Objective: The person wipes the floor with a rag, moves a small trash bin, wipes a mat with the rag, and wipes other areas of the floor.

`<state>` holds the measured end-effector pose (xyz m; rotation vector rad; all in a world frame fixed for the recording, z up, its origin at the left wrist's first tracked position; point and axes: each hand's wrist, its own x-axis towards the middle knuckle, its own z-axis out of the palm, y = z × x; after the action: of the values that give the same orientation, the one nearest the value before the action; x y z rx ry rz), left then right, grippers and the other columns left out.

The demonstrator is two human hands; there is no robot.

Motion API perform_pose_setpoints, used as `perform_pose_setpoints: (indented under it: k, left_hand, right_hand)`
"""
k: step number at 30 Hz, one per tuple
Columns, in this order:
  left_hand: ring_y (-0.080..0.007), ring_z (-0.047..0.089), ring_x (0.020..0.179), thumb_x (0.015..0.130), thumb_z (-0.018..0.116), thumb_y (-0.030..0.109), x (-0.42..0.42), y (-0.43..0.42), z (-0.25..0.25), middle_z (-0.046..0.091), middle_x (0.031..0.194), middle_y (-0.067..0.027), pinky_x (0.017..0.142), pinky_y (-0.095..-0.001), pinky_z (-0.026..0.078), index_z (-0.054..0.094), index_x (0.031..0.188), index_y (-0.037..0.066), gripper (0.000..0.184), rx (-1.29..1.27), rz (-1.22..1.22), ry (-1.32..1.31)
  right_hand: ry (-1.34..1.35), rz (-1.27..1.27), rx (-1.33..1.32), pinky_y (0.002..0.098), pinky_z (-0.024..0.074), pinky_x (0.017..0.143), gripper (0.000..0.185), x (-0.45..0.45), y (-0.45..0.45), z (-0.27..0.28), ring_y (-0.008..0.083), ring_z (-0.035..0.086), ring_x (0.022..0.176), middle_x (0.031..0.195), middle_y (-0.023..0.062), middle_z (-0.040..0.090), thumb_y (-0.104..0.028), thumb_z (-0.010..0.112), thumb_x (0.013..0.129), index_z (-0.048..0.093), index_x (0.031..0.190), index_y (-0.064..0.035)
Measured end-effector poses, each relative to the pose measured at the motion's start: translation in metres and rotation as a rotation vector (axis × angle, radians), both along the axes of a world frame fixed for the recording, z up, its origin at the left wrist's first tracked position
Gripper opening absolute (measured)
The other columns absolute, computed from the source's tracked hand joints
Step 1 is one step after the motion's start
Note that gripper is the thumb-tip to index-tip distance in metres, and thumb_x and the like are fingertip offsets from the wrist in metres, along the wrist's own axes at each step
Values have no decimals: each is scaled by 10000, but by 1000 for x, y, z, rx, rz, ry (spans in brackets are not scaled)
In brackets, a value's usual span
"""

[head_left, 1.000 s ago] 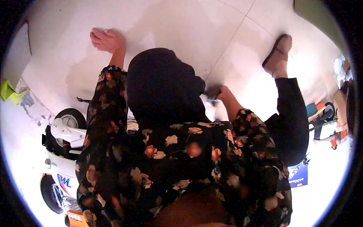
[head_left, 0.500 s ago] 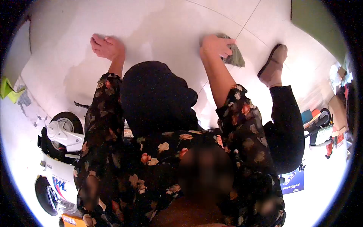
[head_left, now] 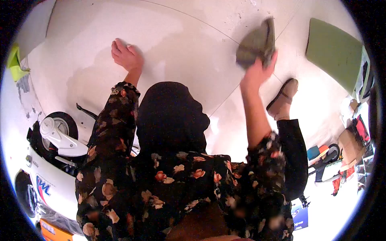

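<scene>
My right hand [head_left: 259, 74] grips the near edge of a grey-green cloth [head_left: 254, 50], with the fingers partly hidden by it. The cloth is fan-shaped, a little blurred, and is over the pale tiled floor. I cannot tell whether it touches the tiles. On the left, my left hand [head_left: 128, 56] is over the floor with loosely curled fingers and the thumb apart, and nothing shows in it. My two hands are far apart, on either side of my dark-covered knee [head_left: 173, 116].
Small specks of debris [head_left: 240, 16] lie beyond the cloth. My brown shoe [head_left: 283, 96] stands right of my right forearm. A green panel [head_left: 333, 52] is at the upper right. A white scooter [head_left: 60, 172] stands at left; a cardboard box [head_left: 350, 148] and clutter lie at right.
My right hand has moved forward and to the right with the cloth, which now shows much more beyond the fingers. My left hand keeps its pose, and the whole view has shifted.
</scene>
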<state>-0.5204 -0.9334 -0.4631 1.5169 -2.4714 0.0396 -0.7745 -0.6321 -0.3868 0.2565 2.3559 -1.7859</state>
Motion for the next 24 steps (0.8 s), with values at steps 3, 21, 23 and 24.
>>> perform_pose_setpoints:
  k: [3, 21, 23, 24]
  left_hand:
    - [-411, 316, 1310, 892, 467, 246, -11, 5, 6, 331, 1455, -208, 1051, -559, 276, 357, 1429, 57, 580, 3, 20, -5]
    - [-392, 316, 1321, 891, 430, 298, -74, -9, -3, 332, 1457, -185, 1040, -556, 284, 349, 1427, 60, 592, -14, -73, -15]
    - [-393, 320, 1317, 888, 429, 299, -69, 5, -16, 333, 1455, -183, 1038, -553, 287, 350, 1420, 50, 592, -30, -56, -47]
    - [-393, 321, 1315, 886, 429, 299, -64, 9, -29, 334, 1454, -182, 1038, -552, 289, 351, 1416, 45, 593, -39, -47, -64]
  right_hand:
    - [-132, -3, 279, 364, 331, 1077, 632, 85, 69, -4, 289, 434, 1269, 1426, 187, 413, 72, 439, 847, 318, 1463, -1]
    - [-299, 185, -126, 344, 477, 902, 449, -88, 31, -14, 211, 578, 996, 1077, 111, 620, -49, 557, 824, 514, 1271, -34]
    - [-325, 434, 66, 370, 544, 747, 321, -160, 99, 14, 214, 648, 866, 1037, 115, 672, -92, 590, 858, 610, 1176, -58]
    - [-415, 665, 187, 380, 549, 792, 276, -205, 156, 5, 232, 669, 934, 1062, 139, 683, -122, 572, 886, 628, 1137, -21]
